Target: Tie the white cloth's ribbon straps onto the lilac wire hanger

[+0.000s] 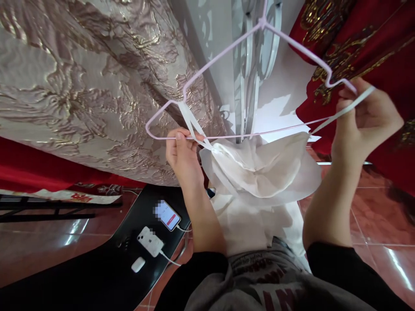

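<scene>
A pink clothes hanger (pixel 223 52) hangs in front of me, its hook running out of the top of the view. From it hangs a cream dress (pixel 256 172) with thin white straps. One strap (pixel 191 121) loops over the notch on the hanger's left shoulder. My left hand (pixel 184 149) is closed around the hanger's bottom bar, close beside that strap. At the right end of the hanger, my right hand (pixel 366 114) pinches the other strap (pixel 350 106), which is stretched from the dress up over my fingers. The hanger's right tip is partly hidden behind that hand.
Pink-gold embossed fabric (pixel 106 86) hangs at the left, red embroidered fabric (pixel 363 43) at the right. A black bench (pixel 106 272) at lower left holds two phones, a lit one (pixel 169 216) and a white-backed one (pixel 150 242), with cables, plus a white case (pixel 138 264).
</scene>
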Demonstrator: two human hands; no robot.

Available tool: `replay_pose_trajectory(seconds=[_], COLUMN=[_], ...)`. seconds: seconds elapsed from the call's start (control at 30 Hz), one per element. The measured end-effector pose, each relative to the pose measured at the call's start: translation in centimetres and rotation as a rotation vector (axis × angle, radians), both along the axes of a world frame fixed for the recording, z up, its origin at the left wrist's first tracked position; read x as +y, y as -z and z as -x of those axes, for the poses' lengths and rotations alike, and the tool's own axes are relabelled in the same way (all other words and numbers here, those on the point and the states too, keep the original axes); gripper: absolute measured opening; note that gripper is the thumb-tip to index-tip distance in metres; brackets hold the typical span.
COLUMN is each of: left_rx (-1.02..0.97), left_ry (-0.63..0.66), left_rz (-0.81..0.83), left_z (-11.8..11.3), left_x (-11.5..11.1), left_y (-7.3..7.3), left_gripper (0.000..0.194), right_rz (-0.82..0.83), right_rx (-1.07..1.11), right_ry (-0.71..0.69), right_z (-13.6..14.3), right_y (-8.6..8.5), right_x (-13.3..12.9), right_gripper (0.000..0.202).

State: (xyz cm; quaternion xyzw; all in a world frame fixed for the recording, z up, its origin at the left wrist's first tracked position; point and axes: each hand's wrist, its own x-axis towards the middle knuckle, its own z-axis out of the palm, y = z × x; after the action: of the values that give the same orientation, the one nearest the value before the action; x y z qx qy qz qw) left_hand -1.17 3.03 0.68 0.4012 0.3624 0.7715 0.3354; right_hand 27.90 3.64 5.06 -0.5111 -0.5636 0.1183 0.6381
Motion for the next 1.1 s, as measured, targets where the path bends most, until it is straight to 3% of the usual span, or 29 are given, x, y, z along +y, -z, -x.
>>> replay_pose_trajectory(seconds=[0.2, 0.37, 0.5, 0.67, 0.77, 0.87, 1.0, 1.1], left_rx=[-0.098, -0.093, -0.054, 0.112, 0.202, 0.216, 0.057, -0.131], left_ry=[0.05, 0.096, 0.063, -0.014, 0.028, 0.12, 0.33, 0.221], left_rz=[-0.012, -0.002, 0.053, 0.192, 0.237, 0.175, 0.073, 0.015], left_z=[-0.2, -0.3, -0.5, 0.0, 0.6, 1.3, 2.8, 4.1], left_x=[0.0, -0.1, 0.0, -1.3, -3.0, -3.9, -2.8, -1.7], left_y=[0.1, 0.4, 1.1, 1.5, 0.1, -2.6, -5.8, -5.7], left_gripper=[0.026, 0.028, 0.033, 0.024, 0.017, 0.018, 0.048, 0.047], right_rz=[-0.035, -0.323, -0.569, -0.204, -0.093, -0.099, -0.114, -0.134], right_rx=[-0.147, -0.357, -0.377, -0.471, -0.535, -0.471, -0.46, -0.476], right_ry=[-0.027, -0.054, 0.031, -0.322, -0.314, -0.314, -0.355, -0.358], right_z=[-0.3, -1.4, 1.0, 5.2, 6.0, 6.1, 6.2, 6.1], right_y=[-2.4, -3.0, -1.7, 1.8, 3.7, 4.4, 4.3, 4.1], right_x=[-0.2, 0.1, -0.6, 0.1, 1.0, 0.8, -0.2, -0.6], right_gripper=[0.025, 0.03, 0.027, 0.021, 0.023, 0.023, 0.024, 0.025])
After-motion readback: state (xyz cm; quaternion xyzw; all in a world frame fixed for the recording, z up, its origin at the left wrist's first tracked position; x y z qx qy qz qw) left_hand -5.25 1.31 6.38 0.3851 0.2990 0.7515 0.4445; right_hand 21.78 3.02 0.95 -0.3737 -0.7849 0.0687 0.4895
